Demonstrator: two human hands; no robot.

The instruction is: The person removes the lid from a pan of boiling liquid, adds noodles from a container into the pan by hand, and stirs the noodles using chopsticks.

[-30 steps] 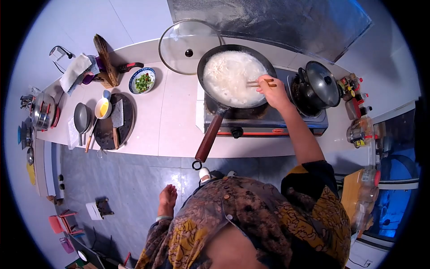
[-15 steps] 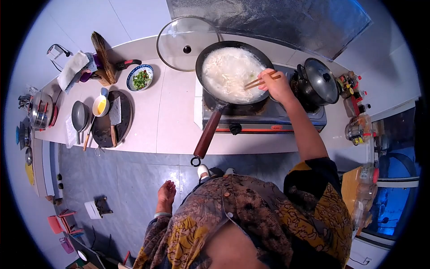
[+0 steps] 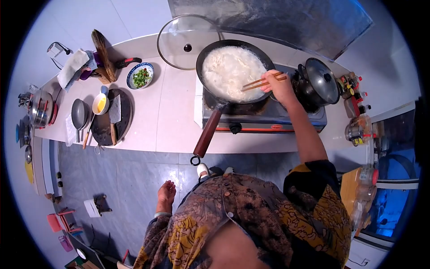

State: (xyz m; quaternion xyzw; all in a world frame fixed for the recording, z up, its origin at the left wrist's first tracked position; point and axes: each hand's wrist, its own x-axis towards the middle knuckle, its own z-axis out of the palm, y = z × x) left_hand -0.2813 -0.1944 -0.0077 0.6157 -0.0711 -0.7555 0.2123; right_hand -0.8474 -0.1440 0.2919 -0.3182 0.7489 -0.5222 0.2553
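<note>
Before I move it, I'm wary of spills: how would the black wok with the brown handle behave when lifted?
The wok likely feels heavy: foamy white liquid fills much of it. That could slosh if tilted. Bumping the handle, jutting past the grey metal stove, might swing or tip it.

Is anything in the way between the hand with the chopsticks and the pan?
Nothing visible blocks it. The right hand is at the pan's right edge, and the chopsticks reach over it into the white, foamy food.
</note>
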